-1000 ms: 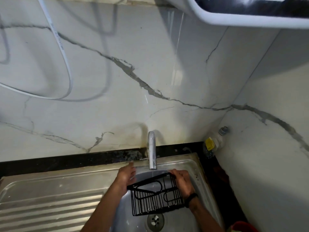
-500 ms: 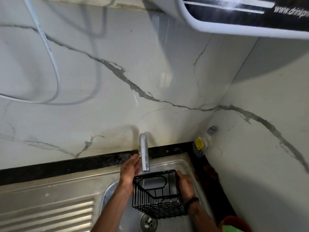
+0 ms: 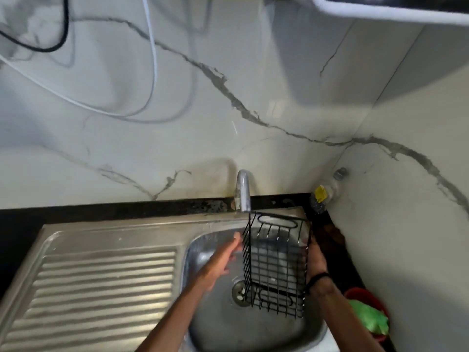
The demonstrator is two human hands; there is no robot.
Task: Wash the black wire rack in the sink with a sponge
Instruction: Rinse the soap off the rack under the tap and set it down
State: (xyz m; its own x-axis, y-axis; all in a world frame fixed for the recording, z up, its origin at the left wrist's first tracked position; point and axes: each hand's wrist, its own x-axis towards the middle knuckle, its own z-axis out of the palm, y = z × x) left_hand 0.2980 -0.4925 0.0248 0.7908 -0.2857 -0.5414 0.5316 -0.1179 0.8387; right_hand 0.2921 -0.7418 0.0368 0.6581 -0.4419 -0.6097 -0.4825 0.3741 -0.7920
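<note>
Hanging over the basin of the steel sink [image 3: 203, 323]: black wire rack [image 3: 275, 265], tilted, open side toward camera, far rim close under the faucet [image 3: 243, 193] spout, near edge above the drain [image 3: 239, 293]. Held at its right side by right hand [image 3: 314, 257], fingers curled round the side wires; dark band on that wrist. Left hand [image 3: 220, 260] stretched toward rack's left wall, fingers straight and relaxed, fingertips just beside the wires; contact cannot be told owing to blur. No grasp by left hand.

Ribbed draining board [image 3: 101, 288] to the left of the basin, same steel piece. Black desk [image 3: 101, 212] strip behind sink, running along marbled wall [image 3: 177, 123]. Clear bottle [image 3: 323, 196] with yellow label leaning in the back right corner, on the black desk. Red bowl [image 3: 360, 293] at lower right, beside the right forearm, with something green [image 3: 368, 318] inside; nature of green item not resolved. White cable [image 3: 152, 59] and black cable [image 3: 61, 39] looping on the wall at upper left. White-edged appliance [image 3: 380, 11] overhanging at top right. Water flow from spout: cannot tell
</note>
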